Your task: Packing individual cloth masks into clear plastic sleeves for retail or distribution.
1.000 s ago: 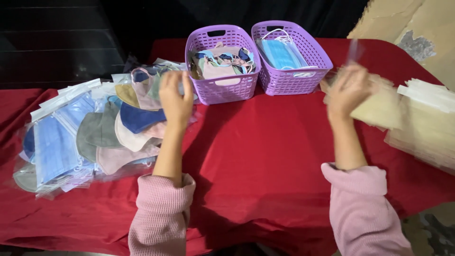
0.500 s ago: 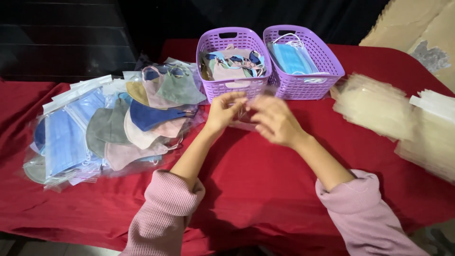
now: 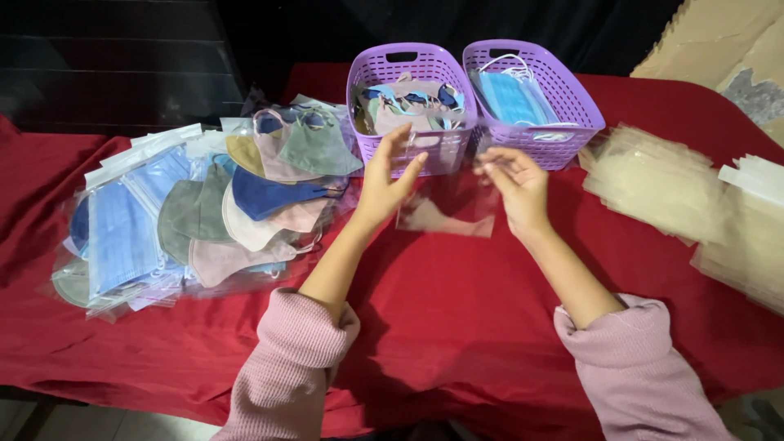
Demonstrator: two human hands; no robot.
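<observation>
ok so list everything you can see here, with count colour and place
baskets: two, purple, side by side at the table's far edge; left one holds mixed-colour masks, right one blue masks
bagged masks: a pile, too many to count, blue, grey, navy, beige and pink, on the left
clear bag: one, see-through, held between both hands in front of the baskets
empty bags: a stack, clear yellowish, on the right
tablecloth: one, red, over the table
cardboard: brown, top right corner
left hand: on the bag's left edge, pink sleeve
right hand: on the bag's right edge, pink sleeve
</observation>
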